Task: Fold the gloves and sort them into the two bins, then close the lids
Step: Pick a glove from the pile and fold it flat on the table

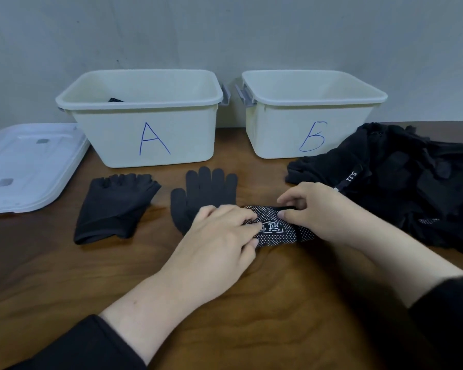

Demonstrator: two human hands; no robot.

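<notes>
A black glove with white dots (277,232) lies folded on the table in front of me. My left hand (219,236) grips its left end with curled fingers, and my right hand (313,209) pinches its upper right edge. A plain black full-finger glove (203,193) lies flat behind my left hand. A fingerless black glove (112,206) lies further left. Bin A (145,134) stands open at the back left with something dark inside. Bin B (305,124) stands open at the back right. A heap of black gloves (401,182) lies at the right.
White lids (24,166) lie stacked at the left edge of the wooden table (225,303), beside bin A. A grey wall rises right behind the bins. The heap of gloves partly overlaps the front right corner of bin B.
</notes>
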